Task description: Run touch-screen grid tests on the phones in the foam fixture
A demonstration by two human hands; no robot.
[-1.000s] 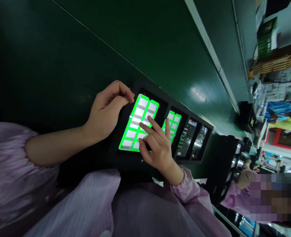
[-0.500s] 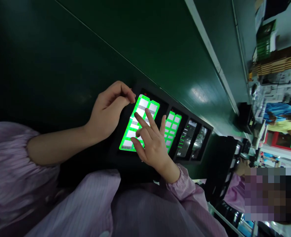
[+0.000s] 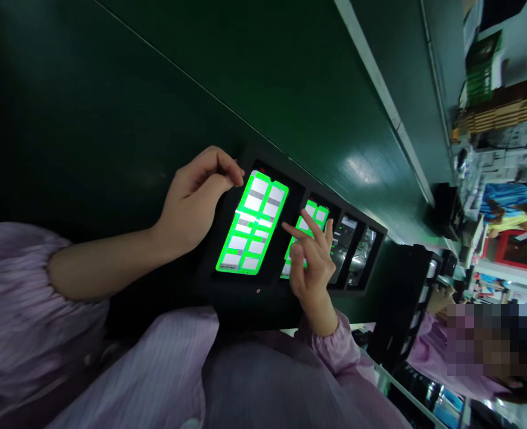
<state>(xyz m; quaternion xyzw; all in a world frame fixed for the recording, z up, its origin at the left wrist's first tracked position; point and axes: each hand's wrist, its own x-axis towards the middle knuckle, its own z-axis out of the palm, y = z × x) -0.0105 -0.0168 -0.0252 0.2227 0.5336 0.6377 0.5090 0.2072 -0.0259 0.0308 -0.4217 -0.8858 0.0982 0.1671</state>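
A long black tray (image 3: 270, 280) lies on the dark green table and carries several smartphones in its recesses. The nearest smartphone (image 3: 253, 223) is fully lit with a green and white grid. Beside that phone, at the tray's left end, rests my left hand (image 3: 198, 202), its fingers curled in and thumb against them; whatever lies between the fingertips is hidden. My right hand (image 3: 314, 259) is over the second smartphone (image 3: 317, 213), also green and white, with fingers spread and nothing held. It partly covers that screen; I cannot tell if a fingertip touches the glass.
Farther right in the tray are a dark-screened phone (image 3: 344, 238) with small green marks and another dark phone (image 3: 362, 257). Another black tray (image 3: 399, 298) stands beyond, near a co-worker in a pink sleeve (image 3: 428, 351). A pale metal strip (image 3: 379, 86) crosses the table.
My right hand has moved right, from over the first smartphone to over the second, uncovering the first screen. My left hand has stayed in place.
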